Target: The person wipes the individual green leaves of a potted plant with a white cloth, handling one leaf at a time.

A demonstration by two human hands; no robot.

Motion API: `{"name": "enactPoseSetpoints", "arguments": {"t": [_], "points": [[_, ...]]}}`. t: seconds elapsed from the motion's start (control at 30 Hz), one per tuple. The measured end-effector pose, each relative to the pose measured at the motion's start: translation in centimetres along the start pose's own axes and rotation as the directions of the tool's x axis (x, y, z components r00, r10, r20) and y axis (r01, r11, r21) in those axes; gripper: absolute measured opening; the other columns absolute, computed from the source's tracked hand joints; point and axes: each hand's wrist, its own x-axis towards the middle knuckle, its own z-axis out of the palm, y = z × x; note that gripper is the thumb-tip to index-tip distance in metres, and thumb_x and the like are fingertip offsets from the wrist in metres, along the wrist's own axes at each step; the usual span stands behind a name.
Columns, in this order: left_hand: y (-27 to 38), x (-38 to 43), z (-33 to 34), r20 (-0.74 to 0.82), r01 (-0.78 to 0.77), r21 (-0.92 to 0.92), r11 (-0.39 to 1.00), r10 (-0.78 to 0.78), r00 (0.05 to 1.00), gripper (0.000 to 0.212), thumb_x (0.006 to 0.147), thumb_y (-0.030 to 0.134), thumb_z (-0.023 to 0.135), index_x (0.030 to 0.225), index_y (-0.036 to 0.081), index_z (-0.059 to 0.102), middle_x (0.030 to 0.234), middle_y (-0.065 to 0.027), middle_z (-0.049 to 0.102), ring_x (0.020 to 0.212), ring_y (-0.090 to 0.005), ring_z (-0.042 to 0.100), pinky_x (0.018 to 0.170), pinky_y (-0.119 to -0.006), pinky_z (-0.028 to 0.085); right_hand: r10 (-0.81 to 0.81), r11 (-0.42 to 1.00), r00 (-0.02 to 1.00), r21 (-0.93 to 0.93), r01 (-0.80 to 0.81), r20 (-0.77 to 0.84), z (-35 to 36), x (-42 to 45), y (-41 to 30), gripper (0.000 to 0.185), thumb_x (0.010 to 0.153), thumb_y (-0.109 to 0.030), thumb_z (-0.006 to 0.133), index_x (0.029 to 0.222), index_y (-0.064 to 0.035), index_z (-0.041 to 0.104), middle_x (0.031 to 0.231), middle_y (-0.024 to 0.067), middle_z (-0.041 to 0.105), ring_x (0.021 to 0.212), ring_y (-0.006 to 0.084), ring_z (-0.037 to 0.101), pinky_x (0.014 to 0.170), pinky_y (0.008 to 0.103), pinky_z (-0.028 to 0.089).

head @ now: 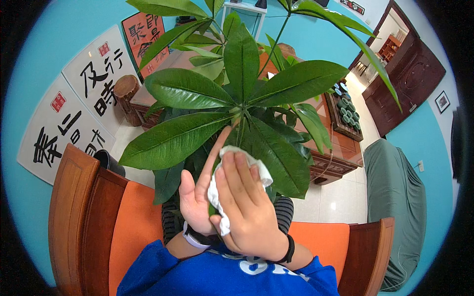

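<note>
A potted plant with glossy leaves fanning from one stem [242,64] rises right in front of me. My left hand [198,199] is palm up, thumb apart, its index finger reaching up toward the point where the leaves meet. Flat over it lies my right hand [246,207], pressing a crumpled white cloth or tissue [264,172] down. Between the two hands a leaf [212,209] is held; only a green sliver of it shows. The cloth covers most of that leaf, and the left hand's other fingers are hidden.
An orange-cushioned wooden seat [135,218] surrounds me. Beyond the plant stands a wooden table [342,144] with a tray of green cups [348,111]. At left are a log stool [126,87], black bin [109,162] and calligraphy panels [100,79]; at right, a green-covered object [392,199].
</note>
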Motion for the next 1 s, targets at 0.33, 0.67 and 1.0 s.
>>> {"name": "enactPoseSetpoints", "arguments": {"t": [0.33, 0.67, 1.0], "points": [[1.0, -0.3, -0.2, -0.127, -0.036, 0.137, 0.99, 0.053, 0.991, 0.08, 0.091, 0.051, 0.035, 0.143, 0.0, 0.004, 0.147, -0.0173, 0.02, 0.133, -0.028, 0.027, 0.111, -0.042, 0.016, -0.038, 0.97, 0.999, 0.24, 0.029, 0.033, 0.2, 0.0, 0.3, 0.057, 0.088, -0.025, 0.045, 0.132, 0.0096, 0.035, 0.14, 0.0302, 0.027, 0.131, 0.0453, 0.025, 0.105, 0.0538, 0.02], [-0.1, -2.6, 1.6, -0.201, -0.013, 0.405, 0.914, 0.102, 0.974, 0.067, 0.092, 0.044, 0.029, 0.144, 0.005, 0.011, 0.151, -0.0092, 0.013, 0.138, -0.0265, 0.015, 0.112, -0.041, 0.01, -0.075, 0.954, 0.997, 0.289, 0.08, -0.028, 1.1, 0.9, 0.8, 0.066, 0.092, -0.043, 0.033, 0.133, 0.0085, 0.035, 0.142, 0.029, 0.025, 0.134, 0.0434, 0.02, 0.107, 0.0512, 0.016], [1.1, -2.7, 0.1, -0.191, 0.038, -0.185, 0.982, -0.073, 0.979, 0.077, 0.086, 0.065, 0.033, 0.122, -0.001, 0.051, 0.121, -0.0214, 0.054, 0.112, -0.0339, 0.052, 0.099, -0.046, 0.037, -0.073, 0.968, 0.995, 0.236, 0.087, -0.067, 0.1, -1.0, -0.8, 0.049, 0.07, -0.007, 0.058, 0.118, 0.0048, 0.055, 0.124, 0.0238, 0.051, 0.12, 0.0345, 0.047, 0.099, 0.0432, 0.038]]}}
